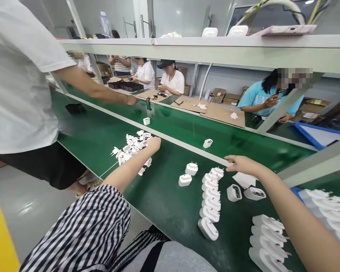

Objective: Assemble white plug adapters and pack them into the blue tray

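Note:
My left hand (153, 143) is at the right side of a pile of white plug pieces (130, 147); its fingers are hidden from me. Stretched out over the pale strip (187, 145), my right hand (240, 164) has its fingers apart and holds nothing. Just beyond it, a white charger housing (207, 143) lies on the green belt (229, 136). Below that hand are a white sheet (245, 180) and two open-ended housings, a left one (234, 193) and a right one (255, 193). A row of white chargers with pins (211, 202) runs toward me, with two more chargers (188, 173) beside it.
More chargers stand in rows at the lower right (268, 241) and far right (325, 211). A shelf (181, 43) spans above the belt, with a slanted post (289, 102). At left, a person's arm (99, 90) reaches over the belt. Co-workers sit across.

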Action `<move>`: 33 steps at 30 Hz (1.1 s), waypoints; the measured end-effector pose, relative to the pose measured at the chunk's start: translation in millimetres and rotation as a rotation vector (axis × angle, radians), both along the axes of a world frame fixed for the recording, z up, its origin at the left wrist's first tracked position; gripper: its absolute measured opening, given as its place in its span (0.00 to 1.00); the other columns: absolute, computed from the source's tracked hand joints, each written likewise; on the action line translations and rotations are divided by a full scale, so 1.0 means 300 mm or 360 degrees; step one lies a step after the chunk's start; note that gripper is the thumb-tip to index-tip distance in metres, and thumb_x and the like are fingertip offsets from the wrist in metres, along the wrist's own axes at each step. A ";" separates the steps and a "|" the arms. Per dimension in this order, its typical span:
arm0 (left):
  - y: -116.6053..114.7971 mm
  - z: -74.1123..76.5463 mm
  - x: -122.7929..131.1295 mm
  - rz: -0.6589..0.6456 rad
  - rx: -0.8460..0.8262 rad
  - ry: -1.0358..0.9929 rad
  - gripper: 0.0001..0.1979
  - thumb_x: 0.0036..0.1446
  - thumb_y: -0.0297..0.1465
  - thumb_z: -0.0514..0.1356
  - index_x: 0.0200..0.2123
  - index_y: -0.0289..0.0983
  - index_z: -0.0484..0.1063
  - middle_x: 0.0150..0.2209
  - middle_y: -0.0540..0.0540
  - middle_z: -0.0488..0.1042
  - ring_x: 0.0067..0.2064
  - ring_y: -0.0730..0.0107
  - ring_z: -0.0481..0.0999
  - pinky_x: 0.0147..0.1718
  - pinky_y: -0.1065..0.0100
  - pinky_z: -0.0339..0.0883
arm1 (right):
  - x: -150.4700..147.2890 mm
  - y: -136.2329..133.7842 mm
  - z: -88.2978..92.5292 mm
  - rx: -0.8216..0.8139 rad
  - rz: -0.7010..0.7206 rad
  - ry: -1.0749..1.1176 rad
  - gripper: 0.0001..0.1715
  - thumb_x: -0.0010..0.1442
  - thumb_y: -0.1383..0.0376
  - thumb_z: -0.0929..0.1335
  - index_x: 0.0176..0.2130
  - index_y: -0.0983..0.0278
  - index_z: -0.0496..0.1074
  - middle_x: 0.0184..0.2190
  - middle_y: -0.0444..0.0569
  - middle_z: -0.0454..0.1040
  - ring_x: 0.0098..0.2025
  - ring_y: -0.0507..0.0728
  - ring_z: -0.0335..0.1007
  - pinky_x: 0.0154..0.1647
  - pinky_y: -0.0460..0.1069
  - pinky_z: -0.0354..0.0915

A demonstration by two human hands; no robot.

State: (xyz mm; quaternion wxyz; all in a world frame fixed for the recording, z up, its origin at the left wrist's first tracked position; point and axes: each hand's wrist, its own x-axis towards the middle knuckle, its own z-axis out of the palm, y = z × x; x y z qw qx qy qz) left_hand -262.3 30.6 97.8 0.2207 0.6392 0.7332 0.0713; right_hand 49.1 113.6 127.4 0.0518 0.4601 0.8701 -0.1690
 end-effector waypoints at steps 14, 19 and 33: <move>0.356 0.093 0.546 -0.0587 -0.0124 -0.0830 0.18 0.54 0.40 0.43 0.39 0.37 0.64 0.39 0.46 0.71 0.36 0.76 0.71 0.31 0.77 0.63 | 0.086 -0.050 0.005 0.0520 -0.0337 0.1011 0.13 0.48 0.65 0.61 0.36 0.62 0.64 0.32 0.47 0.67 0.30 0.52 0.65 0.33 0.48 0.62; 0.542 0.025 0.577 -0.0395 0.0048 -0.0111 0.21 0.44 0.35 0.56 0.41 0.29 0.62 0.44 0.34 0.65 0.44 0.57 0.66 0.34 0.69 0.62 | 0.181 -0.028 -0.014 -0.0035 -0.0679 0.1492 0.11 0.46 0.61 0.60 0.32 0.63 0.61 0.17 0.39 0.60 0.16 0.47 0.58 0.15 0.44 0.57; 0.595 -0.059 0.749 -0.0551 0.0062 0.0116 0.35 0.37 0.42 0.58 0.49 0.33 0.52 0.45 0.39 0.64 0.43 0.60 0.66 0.34 0.69 0.62 | 0.200 0.019 -0.070 -0.0340 -0.1117 0.1759 0.14 0.36 0.64 0.67 0.28 0.64 0.64 0.14 0.37 0.62 0.16 0.45 0.57 0.17 0.42 0.58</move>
